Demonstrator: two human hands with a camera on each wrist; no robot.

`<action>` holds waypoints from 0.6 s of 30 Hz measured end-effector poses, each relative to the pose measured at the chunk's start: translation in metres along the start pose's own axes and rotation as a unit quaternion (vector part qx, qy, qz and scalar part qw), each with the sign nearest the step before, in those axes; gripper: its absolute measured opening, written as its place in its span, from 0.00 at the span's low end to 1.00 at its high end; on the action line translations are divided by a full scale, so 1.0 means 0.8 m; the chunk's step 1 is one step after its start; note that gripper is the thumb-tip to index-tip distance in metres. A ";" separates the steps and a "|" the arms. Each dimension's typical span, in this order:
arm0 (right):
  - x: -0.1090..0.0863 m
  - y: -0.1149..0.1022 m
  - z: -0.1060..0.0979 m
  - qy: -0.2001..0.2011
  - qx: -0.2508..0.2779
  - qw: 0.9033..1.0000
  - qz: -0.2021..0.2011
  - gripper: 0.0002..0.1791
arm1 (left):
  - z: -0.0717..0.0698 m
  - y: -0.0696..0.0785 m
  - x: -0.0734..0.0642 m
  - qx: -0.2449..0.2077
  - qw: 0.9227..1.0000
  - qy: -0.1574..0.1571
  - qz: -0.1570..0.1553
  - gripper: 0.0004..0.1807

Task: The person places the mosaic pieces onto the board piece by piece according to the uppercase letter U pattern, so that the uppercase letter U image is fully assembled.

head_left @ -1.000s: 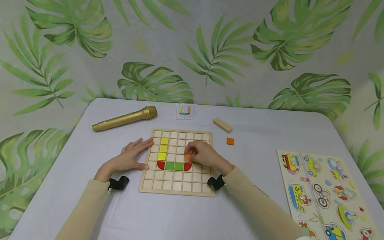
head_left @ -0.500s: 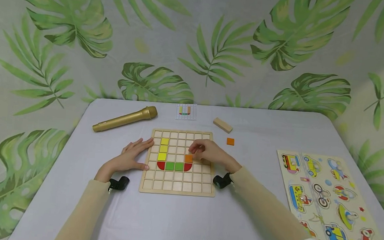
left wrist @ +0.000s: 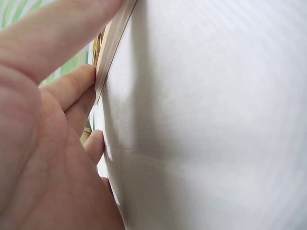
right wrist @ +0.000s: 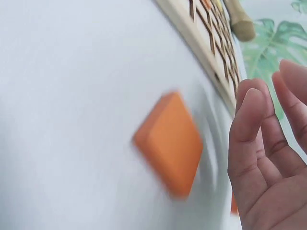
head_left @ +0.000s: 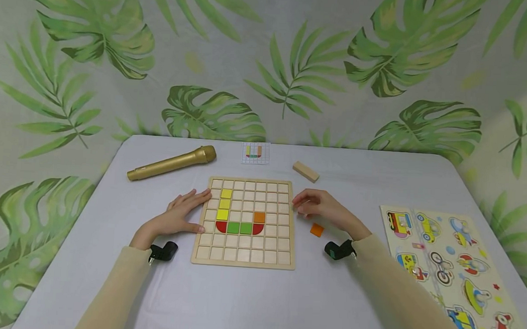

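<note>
A wooden grid board [head_left: 244, 264] lies in the middle of the table. On it, yellow tiles [head_left: 225, 204] form a column, with red rounded corner tiles [head_left: 257, 228] and green tiles [head_left: 239, 227] below, and an orange tile [head_left: 259, 217] above the right red one. My left hand [head_left: 176, 217] rests against the board's left edge, thumb and fingers spread. Just off the right edge hovers my right hand [head_left: 326, 208], its fingers loosely bent and holding nothing. A loose orange tile [right wrist: 170, 143] lies on the cloth below it. An orange sliver [right wrist: 234, 203] shows beside the fingers in the right wrist view.
A small pattern card [head_left: 255, 153] lies behind the board. To its left is a gold microphone [head_left: 173, 163]; to its right, a plain wooden block [head_left: 306, 171]. A picture puzzle board [head_left: 461, 267] covers the table's right side, partly under the right forearm.
My right hand has let go of the orange tile on the grid and moved right, off the board. The far loose orange tile is now hidden behind it. My left hand stays put.
</note>
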State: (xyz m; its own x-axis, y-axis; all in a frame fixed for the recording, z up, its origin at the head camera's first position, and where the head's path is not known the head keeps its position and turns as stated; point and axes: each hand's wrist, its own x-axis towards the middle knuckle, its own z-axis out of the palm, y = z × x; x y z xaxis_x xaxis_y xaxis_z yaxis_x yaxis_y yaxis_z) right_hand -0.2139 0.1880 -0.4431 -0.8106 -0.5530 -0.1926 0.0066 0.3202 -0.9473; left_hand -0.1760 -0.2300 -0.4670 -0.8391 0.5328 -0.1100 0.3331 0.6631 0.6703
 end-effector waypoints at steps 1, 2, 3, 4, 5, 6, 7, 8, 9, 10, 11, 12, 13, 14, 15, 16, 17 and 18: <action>-0.005 0.003 -0.005 0.005 0.003 1.000 0.004 0.16 | 0.000 0.000 0.000 0.000 1.000 0.000 0.000 0.52; -0.010 0.006 -0.010 0.009 0.004 1.000 0.007 0.16 | 0.000 0.001 0.000 0.001 1.000 -0.001 -0.001 0.52; -0.015 0.009 -0.014 0.012 0.006 1.000 0.010 0.16 | 0.000 0.001 0.000 0.002 1.000 -0.001 -0.002 0.52; -0.020 0.011 -0.019 0.015 0.008 1.000 0.012 0.17 | 0.000 0.002 0.000 0.002 1.000 -0.002 -0.003 0.52; -0.024 0.014 -0.023 0.019 0.009 1.000 0.014 0.17 | 0.000 0.002 -0.001 0.003 1.000 -0.002 -0.004 0.52; -0.029 0.016 -0.026 0.022 0.013 1.000 0.017 0.17 | 0.000 0.002 -0.001 0.003 1.000 -0.002 -0.005 0.52; -0.033 0.018 -0.030 0.026 0.015 0.999 0.019 0.17 | -0.001 0.003 -0.001 0.002 1.000 -0.002 -0.006 0.52; -0.036 0.020 -0.033 0.029 0.014 0.999 0.022 0.17 | -0.001 0.003 -0.001 0.001 1.000 -0.002 -0.006 0.52; -0.040 0.022 -0.036 0.031 0.013 0.999 0.025 0.17 | -0.001 0.003 -0.001 0.000 1.000 -0.002 -0.006 0.52; -0.042 0.024 -0.038 0.033 0.010 0.999 0.030 0.17 | -0.001 0.003 -0.001 -0.001 1.000 -0.001 -0.006 0.52; -0.044 0.026 -0.041 0.036 0.009 0.999 0.035 0.17 | -0.001 0.003 -0.001 -0.002 1.000 -0.002 -0.007 0.52; -0.046 0.028 -0.043 0.037 0.008 0.999 0.039 0.17 | -0.001 0.003 -0.001 -0.002 1.000 -0.002 -0.007 0.52; -0.048 0.030 -0.044 0.037 0.006 0.998 0.042 0.17 | -0.001 0.003 -0.001 -0.002 1.000 -0.002 -0.007 0.52; -0.050 0.031 -0.046 0.039 0.007 0.998 0.046 0.17 | -0.001 0.003 -0.001 -0.001 1.000 -0.002 -0.008 0.52; -0.051 0.032 -0.047 0.040 0.008 0.998 0.050 0.17 | 0.000 0.003 -0.001 -0.001 1.000 -0.003 -0.008 0.52; -0.052 0.033 -0.047 0.042 0.009 0.998 0.053 0.17 | 0.000 0.003 0.000 -0.001 1.000 -0.003 -0.008 0.52; -0.053 0.033 -0.047 0.043 0.010 0.998 0.055 0.16 | 0.000 0.003 0.000 -0.001 1.000 -0.003 -0.008 0.52; -0.054 0.033 -0.047 0.042 0.010 0.998 0.050 0.16 | 0.000 0.003 0.000 0.000 1.000 -0.003 -0.008 0.52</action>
State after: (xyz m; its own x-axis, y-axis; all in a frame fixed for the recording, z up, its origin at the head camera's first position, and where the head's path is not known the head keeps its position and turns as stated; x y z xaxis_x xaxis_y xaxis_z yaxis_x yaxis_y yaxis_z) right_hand -0.2005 0.2489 -0.4502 -0.8515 -0.4519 -0.2658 0.1013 0.3557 -0.9291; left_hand -0.1750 -0.2285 -0.4655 -0.8420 0.5247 -0.1253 0.3188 0.6714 0.6690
